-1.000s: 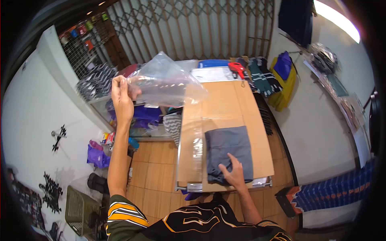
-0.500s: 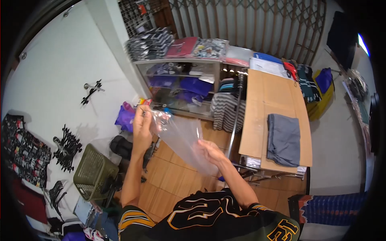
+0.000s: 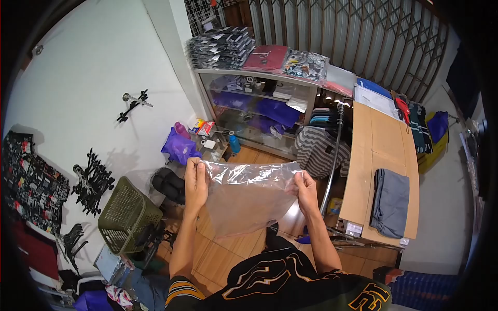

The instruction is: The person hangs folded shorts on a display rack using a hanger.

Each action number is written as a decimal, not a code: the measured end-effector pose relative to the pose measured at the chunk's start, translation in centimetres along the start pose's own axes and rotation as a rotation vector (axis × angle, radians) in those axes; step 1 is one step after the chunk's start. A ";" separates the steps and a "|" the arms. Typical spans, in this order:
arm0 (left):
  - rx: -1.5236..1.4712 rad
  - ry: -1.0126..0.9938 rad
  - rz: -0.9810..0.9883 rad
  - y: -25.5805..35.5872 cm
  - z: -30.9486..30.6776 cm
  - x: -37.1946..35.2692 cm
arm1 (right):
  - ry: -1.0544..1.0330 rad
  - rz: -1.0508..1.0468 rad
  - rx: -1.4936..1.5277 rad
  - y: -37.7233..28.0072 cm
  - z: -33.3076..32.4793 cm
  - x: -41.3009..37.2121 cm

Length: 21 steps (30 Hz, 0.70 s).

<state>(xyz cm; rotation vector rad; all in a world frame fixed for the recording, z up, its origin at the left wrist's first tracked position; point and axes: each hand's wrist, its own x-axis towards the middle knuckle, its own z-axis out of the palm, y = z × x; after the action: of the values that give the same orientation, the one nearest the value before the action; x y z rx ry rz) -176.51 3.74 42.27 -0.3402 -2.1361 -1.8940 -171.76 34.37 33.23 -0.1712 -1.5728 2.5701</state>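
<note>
A clear plastic bag (image 3: 251, 199) hangs stretched between my two hands, in front of my chest. My left hand (image 3: 196, 181) pinches its upper left corner, and my right hand (image 3: 305, 189) grips the upper right corner. Light glints off creases along the bag's top edge, and the wooden floor shows through it. To the right, a folded dark grey garment (image 3: 391, 203) lies on a cardboard-topped table (image 3: 386, 137), apart from both hands.
A glass display case (image 3: 254, 111) stands ahead, with packaged clothes (image 3: 220, 49) stacked on top. Striped shirts (image 3: 321, 147) hang from a metal rail (image 3: 335, 150) beside the table. At left are a green basket (image 3: 127, 215), a purple bag (image 3: 180, 146) and wall-mounted hangers (image 3: 92, 182).
My right hand has moved right and up to the bag's other top corner. The bag went from hanging slantwise to spread wide and level. The view has shifted a little left.
</note>
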 end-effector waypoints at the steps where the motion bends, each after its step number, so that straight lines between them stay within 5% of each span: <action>1: 0.000 -0.005 0.001 -0.8 0.1 1.1 | 0.004 -0.002 0.002 0.0 0.1 0.9; 21: -0.066 -0.112 -0.059 -13.3 7.6 19.9 | 0.250 -0.187 -0.194 -2.1 -3.6 18.5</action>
<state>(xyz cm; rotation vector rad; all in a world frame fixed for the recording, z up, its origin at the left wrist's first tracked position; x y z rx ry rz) -200.09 9.69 36.00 -0.4099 -2.1798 -2.0272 -189.38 41.48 32.89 -0.3326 -1.6532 2.1612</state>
